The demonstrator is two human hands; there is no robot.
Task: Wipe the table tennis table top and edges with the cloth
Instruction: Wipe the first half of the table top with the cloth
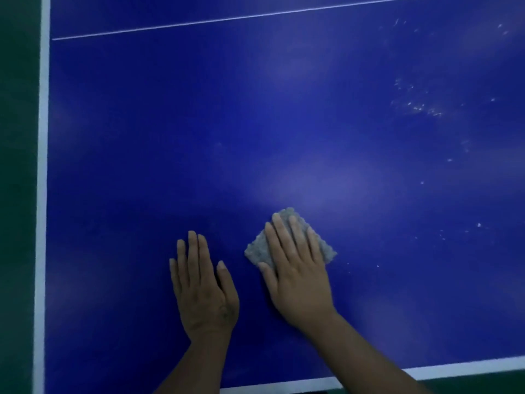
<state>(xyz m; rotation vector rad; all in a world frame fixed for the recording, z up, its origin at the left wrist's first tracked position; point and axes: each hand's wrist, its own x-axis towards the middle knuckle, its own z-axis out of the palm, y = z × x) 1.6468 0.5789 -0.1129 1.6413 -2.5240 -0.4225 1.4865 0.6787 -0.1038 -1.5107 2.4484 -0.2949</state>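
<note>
On the table top [170, 137], flat hands: right [295, 268] presses cloth [255, 251].

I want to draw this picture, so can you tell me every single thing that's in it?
table top: one, blue, fills most of the view
edge stripes: two, white, along the left side and the near side
thin line: one, white, across the far part of the table top
specks: many, whitish, scattered over the right part
cloth: one, grey, on the table top under the right hand
floor: dark green, beyond the left and near edges
left hand: one, flat on the table top, left of the cloth
right hand: one, fingers straight, pressing on the cloth
</note>
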